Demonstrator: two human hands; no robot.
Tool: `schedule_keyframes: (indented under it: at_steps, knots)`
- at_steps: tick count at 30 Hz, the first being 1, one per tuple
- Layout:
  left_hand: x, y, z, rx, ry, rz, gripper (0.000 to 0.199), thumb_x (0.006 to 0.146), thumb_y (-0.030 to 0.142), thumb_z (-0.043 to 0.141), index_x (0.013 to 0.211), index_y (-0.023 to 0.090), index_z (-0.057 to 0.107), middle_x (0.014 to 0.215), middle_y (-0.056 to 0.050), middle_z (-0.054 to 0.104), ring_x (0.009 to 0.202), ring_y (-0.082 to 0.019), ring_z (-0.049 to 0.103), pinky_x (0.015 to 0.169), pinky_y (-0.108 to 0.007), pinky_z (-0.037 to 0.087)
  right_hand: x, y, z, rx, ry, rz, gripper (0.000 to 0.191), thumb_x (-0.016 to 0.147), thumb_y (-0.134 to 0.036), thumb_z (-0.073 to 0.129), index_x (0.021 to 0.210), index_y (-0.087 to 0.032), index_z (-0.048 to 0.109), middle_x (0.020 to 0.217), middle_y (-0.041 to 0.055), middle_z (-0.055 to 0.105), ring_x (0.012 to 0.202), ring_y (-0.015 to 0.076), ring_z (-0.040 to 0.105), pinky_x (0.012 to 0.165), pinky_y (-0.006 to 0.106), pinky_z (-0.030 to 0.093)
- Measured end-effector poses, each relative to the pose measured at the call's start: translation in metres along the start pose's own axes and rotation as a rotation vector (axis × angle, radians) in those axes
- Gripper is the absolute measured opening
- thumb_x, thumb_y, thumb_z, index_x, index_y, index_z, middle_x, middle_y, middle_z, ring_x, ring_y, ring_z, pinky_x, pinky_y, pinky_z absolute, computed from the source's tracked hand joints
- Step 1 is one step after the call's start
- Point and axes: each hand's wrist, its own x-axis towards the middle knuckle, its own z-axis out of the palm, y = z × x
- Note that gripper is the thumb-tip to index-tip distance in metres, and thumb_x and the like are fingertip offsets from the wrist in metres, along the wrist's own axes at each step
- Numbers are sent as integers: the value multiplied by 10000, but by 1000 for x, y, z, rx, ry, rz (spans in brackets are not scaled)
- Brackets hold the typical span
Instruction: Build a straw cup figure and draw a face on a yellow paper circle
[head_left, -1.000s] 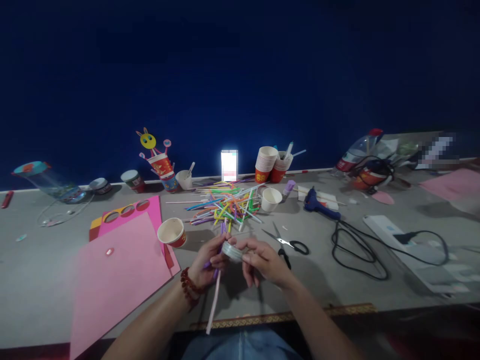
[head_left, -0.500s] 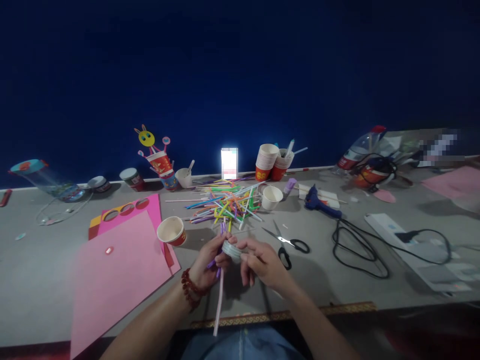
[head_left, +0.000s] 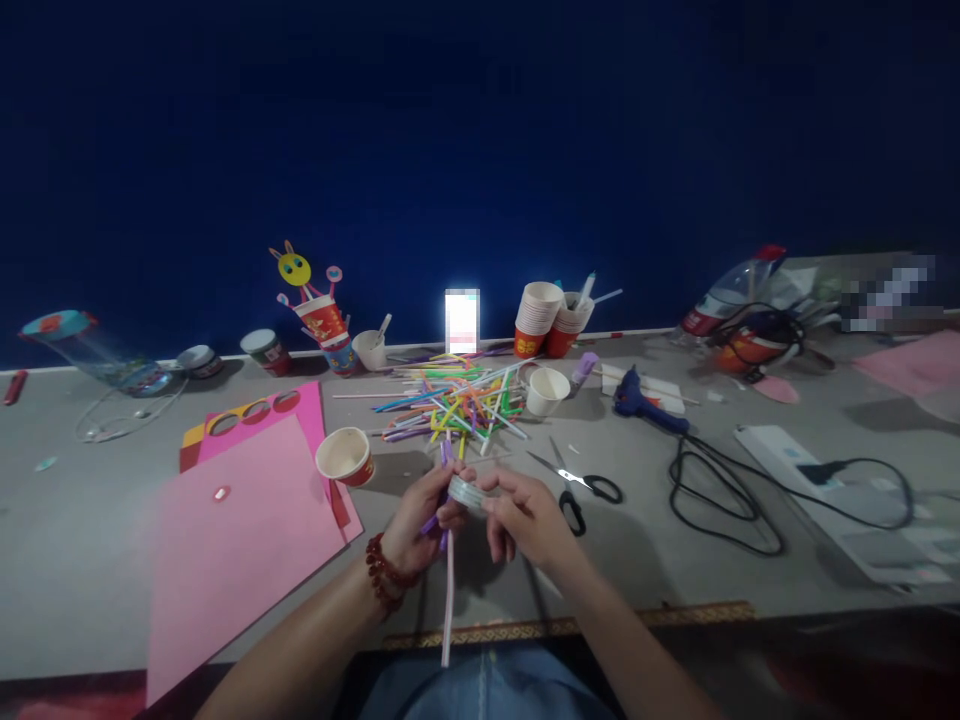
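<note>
My left hand [head_left: 420,515] is closed around several purple straws [head_left: 447,452] and a long pale pink straw [head_left: 448,615], which hangs down toward my lap. Between my two hands is a roll of clear tape [head_left: 466,492], tilted, with my right hand [head_left: 534,515] pinching its right side. The left fingertips touch the roll's other side. Whether a strip of tape runs onto the straws is too small to tell. Just beyond the hands lies a heap of coloured straws [head_left: 469,405]. Black-handled scissors [head_left: 574,478] rest open to the right.
Left of my hands are a paper cup [head_left: 345,458] and pink sheets [head_left: 240,560]. A cup figure [head_left: 324,325] stands at the back. Behind the straws are a white cup [head_left: 546,392] and stacked cups [head_left: 536,325]. A blue glue gun [head_left: 646,405] and power strip [head_left: 832,510] lie right.
The lower end of the pale pink straw has swung slightly right. Both hands keep their hold on the straws and the tape roll. The whole view has shifted slightly.
</note>
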Motion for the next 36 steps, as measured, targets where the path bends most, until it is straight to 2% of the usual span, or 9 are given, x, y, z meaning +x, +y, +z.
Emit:
schedule_keyframes:
  at_steps: [9, 17, 24, 31, 36]
  knots:
    - [-1, -1, 4, 32, 49, 18, 116, 924, 203, 633, 863, 134, 562, 776, 38, 587, 333, 49, 339, 301, -61, 270, -1, 1, 1, 58, -23, -1, 250, 780, -374, 536, 955, -198, 558, 421, -79, 596, 311, 101, 479, 376, 184, 383]
    - [2, -3, -3, 90, 44, 63, 177, 852, 224, 713, 868, 119, 572, 756, 51, 595, 328, 41, 351, 303, -74, 287, 2, 8, 1, 54, 24, 27, 202, 781, -369, 539, 889, -201, 560, 404, -78, 577, 314, 100, 476, 370, 174, 347]
    - [5, -7, -2, 149, 42, 164, 316, 785, 331, 789, 842, 135, 548, 748, 72, 587, 315, 43, 324, 301, -90, 280, 2, 8, 3, 96, 60, 29, 292, 726, -303, 485, 954, -180, 620, 419, -77, 575, 341, 109, 497, 394, 190, 378]
    - [2, -12, 3, 240, 66, 317, 356, 803, 415, 765, 839, 164, 516, 769, 71, 608, 292, 33, 339, 299, -115, 288, 2, 10, 6, 159, 57, -4, 225, 748, -343, 551, 926, -206, 567, 435, -82, 585, 356, 115, 519, 412, 211, 401]
    - [1, -13, 4, 261, 95, 363, 381, 779, 427, 783, 869, 174, 513, 790, 71, 623, 291, 24, 363, 292, -123, 289, 2, 10, 8, 182, 86, 1, 265, 732, -333, 550, 948, -187, 596, 434, -73, 592, 362, 122, 523, 414, 217, 399]
